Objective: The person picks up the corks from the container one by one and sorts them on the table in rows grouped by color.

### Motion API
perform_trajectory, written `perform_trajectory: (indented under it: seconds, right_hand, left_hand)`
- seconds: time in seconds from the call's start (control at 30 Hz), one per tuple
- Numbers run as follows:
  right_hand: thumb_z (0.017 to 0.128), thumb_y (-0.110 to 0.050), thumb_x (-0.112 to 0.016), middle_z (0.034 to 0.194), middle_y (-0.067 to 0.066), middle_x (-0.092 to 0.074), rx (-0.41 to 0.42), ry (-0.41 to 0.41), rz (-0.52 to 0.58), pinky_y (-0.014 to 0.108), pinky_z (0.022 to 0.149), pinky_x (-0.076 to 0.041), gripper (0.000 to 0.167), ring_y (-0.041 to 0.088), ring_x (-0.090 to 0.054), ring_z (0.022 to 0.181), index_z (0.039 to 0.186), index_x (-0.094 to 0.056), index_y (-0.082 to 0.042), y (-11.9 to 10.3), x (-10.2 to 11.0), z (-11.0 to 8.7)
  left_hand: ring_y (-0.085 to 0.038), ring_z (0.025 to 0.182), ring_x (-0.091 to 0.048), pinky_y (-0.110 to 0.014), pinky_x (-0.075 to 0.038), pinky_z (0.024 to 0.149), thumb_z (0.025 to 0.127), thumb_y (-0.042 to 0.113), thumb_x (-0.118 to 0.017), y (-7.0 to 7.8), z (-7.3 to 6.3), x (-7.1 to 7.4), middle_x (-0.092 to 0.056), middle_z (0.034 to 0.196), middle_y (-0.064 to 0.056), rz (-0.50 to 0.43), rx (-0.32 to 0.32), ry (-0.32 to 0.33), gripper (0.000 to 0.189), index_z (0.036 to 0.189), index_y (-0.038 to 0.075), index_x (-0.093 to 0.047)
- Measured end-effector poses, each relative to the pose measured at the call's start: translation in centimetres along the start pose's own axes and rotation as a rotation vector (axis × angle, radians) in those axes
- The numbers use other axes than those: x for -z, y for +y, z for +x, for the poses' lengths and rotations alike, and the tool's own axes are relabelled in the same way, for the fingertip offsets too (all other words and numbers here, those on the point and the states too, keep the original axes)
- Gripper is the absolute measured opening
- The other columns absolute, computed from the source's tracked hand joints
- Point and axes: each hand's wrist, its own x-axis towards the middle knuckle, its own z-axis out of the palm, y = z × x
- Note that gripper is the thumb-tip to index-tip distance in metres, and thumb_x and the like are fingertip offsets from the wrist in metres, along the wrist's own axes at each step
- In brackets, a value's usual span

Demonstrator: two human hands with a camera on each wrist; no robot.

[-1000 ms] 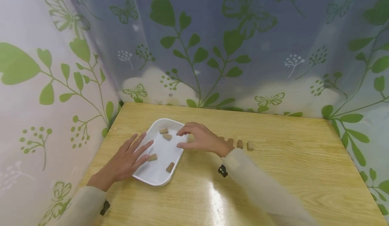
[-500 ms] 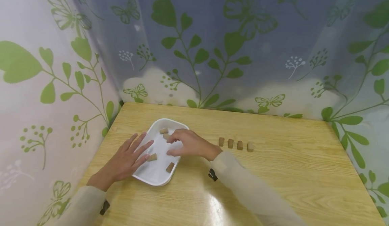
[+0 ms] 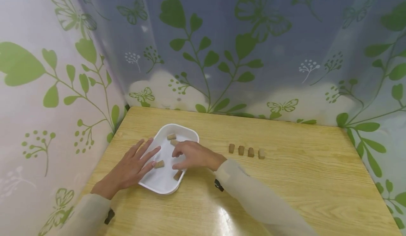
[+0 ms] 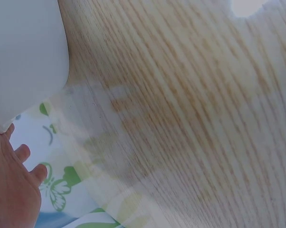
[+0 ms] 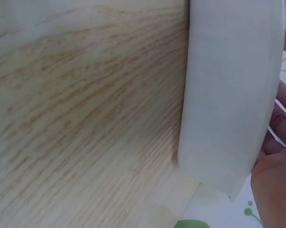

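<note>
A white tray [image 3: 193, 133] sits on the left part of the table, with several small tapered corks in it. Two corks lie near its far end, one being the pale cork [image 3: 171, 136]. Another cork [image 3: 159, 164] lies by my left fingertips, and a darker cork [image 3: 178, 175] is partly covered by my right thumb. My left hand [image 3: 130, 167] is spread over the tray's left rim, fingers straight. Over the tray's right side reaches my right hand [image 3: 195, 155], thumb and forefinger apart with nothing visible between them. The right wrist view shows the tray's outer wall [image 5: 228, 95] beside that hand.
To the right of the tray stands a row of several corks [image 3: 241, 150] on the wooden table [image 3: 301, 179]. Curtains [image 3: 203, 53] with leaf and butterfly prints hang along the table's back and left edges.
My right hand has moved left and then a little toward the near side, further over the tray. The row of corks is now fully uncovered. My left hand stays in place.
</note>
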Motion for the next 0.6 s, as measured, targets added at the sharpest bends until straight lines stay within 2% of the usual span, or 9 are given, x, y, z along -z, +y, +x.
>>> perform_trajectory:
  seconds: [0.27, 0.6]
  right_hand:
    - [0.091, -0.039, -0.088, 0.116, 0.000, -0.077, -0.005, -0.044, -0.079, 0.026, 0.101, -0.056, 0.041, 0.012, -0.068, 0.106, 0.119, -0.080, -0.009, -0.2, -0.2, 0.5]
    - [0.088, -0.047, -0.090, 0.109, -0.007, -0.074, -0.083, -0.135, -0.155, 0.023, 0.095, -0.054, 0.044, 0.007, -0.063, 0.099, 0.117, -0.081, -0.015, -0.7, -0.3, 1.2]
  left_hand:
    - [-0.049, 0.165, -0.019, -0.072, -0.025, 0.129, 0.115, 0.039, -0.051, -0.1, 0.1, 0.0, -0.022, 0.182, -0.016, 0.007, 0.001, -0.007, 0.058, 0.170, 0.025, -0.040]
    - [-0.050, 0.165, -0.020, -0.073, -0.025, 0.128, 0.115, 0.039, -0.051, 0.0, 0.1, 0.0, -0.021, 0.182, -0.016, 0.001, -0.003, -0.007, 0.058, 0.170, 0.024, -0.041]
